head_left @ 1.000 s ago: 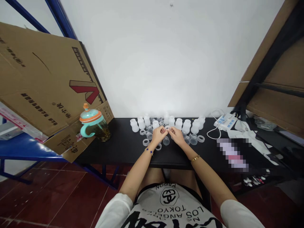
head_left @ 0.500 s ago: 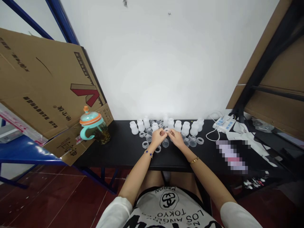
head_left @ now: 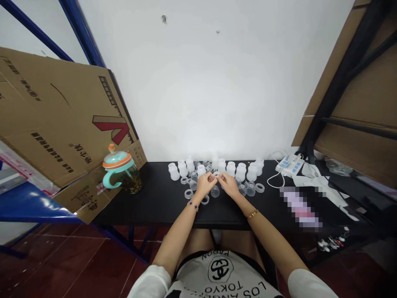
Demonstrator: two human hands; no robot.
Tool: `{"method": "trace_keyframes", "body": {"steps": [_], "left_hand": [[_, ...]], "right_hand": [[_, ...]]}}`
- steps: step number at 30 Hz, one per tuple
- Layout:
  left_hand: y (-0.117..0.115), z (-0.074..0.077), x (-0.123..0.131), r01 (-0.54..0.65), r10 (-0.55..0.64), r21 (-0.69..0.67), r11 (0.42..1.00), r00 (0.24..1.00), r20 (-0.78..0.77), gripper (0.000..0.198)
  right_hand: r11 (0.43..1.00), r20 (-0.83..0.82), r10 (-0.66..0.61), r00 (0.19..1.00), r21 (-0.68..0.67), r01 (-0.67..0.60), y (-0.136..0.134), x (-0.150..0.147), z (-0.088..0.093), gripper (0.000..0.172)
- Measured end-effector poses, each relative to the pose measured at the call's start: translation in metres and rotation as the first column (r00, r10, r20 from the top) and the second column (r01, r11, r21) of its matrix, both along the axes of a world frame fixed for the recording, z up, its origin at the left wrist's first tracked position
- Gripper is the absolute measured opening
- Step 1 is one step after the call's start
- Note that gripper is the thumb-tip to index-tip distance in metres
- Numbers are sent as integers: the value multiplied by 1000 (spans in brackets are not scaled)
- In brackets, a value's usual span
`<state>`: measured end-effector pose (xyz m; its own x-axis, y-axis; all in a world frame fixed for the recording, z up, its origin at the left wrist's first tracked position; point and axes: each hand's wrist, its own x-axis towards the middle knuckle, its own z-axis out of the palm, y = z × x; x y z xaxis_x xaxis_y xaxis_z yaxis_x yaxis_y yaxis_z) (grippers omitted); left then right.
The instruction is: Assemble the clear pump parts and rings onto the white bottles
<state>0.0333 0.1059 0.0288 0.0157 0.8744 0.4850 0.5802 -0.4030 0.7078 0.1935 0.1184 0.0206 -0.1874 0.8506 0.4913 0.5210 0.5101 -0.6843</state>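
Observation:
My left hand (head_left: pixel 206 183) and my right hand (head_left: pixel 228 183) meet over the middle of the black table. Their fingertips pinch a small whitish bottle ring (head_left: pixel 216 174) from both sides; its details are too small to make out. Just below the fingers stands a clear cap (head_left: pixel 215 191). Loose rings lie nearby, among them one ring (head_left: pixel 188 193) left of my left hand and another ring (head_left: pixel 205 200) by my left wrist. Behind the hands several white bottles without lids stand in a rough row, such as this bottle (head_left: pixel 241 171). More clear caps (head_left: pixel 250 189) sit to the right.
A turquoise and orange lidded jug (head_left: pixel 122 169) with dark contents stands at the left, before a large cardboard box (head_left: pixel 62 124). To the right lie a white power strip (head_left: pixel 290 165) with its cable and some white paper. A white wall rises behind the table (head_left: pixel 155 207).
The whole view has shifted slightly, with the table now a little lower in the picture. Both hands keep hold of the ring in nearly the same place.

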Motion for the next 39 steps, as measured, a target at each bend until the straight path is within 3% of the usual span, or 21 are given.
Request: {"method": "trace_keyframes", "body": {"steps": [39], "left_hand": [[-3, 1, -1, -3, 6, 55, 998, 999, -51, 23]], "right_hand": [[1000, -64, -2, 998, 5, 2, 1, -2, -3, 37]]}}
